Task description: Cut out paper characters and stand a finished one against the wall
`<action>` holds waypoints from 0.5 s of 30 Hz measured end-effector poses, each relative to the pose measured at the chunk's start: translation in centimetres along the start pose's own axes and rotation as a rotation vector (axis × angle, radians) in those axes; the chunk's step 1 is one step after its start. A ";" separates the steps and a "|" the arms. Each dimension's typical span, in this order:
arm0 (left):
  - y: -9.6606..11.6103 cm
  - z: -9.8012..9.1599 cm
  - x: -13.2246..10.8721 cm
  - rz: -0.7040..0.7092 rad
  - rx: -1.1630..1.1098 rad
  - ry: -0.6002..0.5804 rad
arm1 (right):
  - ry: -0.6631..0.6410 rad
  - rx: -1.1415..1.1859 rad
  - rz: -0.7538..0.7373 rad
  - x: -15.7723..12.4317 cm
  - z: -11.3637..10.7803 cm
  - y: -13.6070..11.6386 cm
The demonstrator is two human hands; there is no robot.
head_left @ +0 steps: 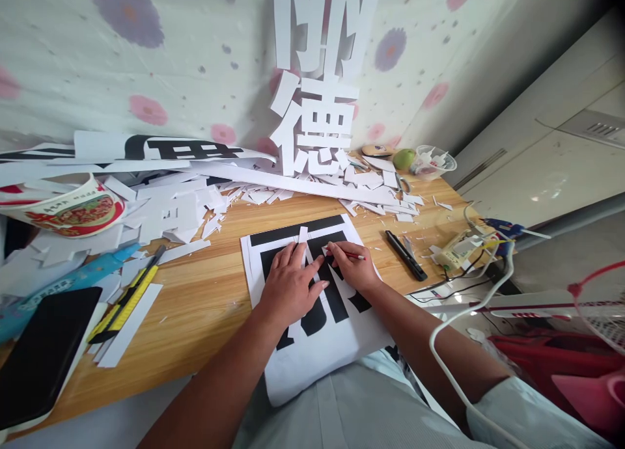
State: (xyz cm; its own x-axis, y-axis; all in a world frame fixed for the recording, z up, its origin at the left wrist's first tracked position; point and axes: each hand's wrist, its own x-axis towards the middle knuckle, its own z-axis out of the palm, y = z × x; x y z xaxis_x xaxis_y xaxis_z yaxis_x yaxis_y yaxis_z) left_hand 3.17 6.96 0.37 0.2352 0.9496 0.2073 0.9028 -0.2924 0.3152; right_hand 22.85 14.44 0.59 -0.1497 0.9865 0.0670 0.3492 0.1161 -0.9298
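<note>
A sheet of paper [303, 364] printed with large black character strokes lies at the table's front edge, its near end curling down over my lap. My left hand [291, 281] rests on it with fingers spread, pressing on a narrow white strip [303, 233] that runs beneath the fingers. Close beside it, my right hand [355, 265] pinches a thin red pencil [355, 256], slanted, near the black print. Its point is hidden by my fingers, so I cannot tell whether it touches the paper.
White cut-out characters [322, 120] lean against the wall, with paper scraps [170, 208] around. At left are a phone [43, 351], a yellow cutter [127, 299] and a paper bowl [73, 208]. A black cutter [405, 255], power strip [456, 250] and glue gun [502, 228] lie right.
</note>
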 end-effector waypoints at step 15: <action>0.0 0.0 0.0 0.002 -0.006 0.019 | 0.029 0.004 -0.035 0.0 0.2 0.8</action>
State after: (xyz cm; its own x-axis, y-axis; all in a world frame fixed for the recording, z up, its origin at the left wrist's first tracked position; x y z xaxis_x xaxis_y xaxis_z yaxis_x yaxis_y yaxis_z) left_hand 3.16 6.93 0.42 0.2305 0.9467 0.2251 0.9002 -0.2953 0.3201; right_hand 22.91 14.52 -0.25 -0.1351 0.9847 0.1097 0.3401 0.1501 -0.9283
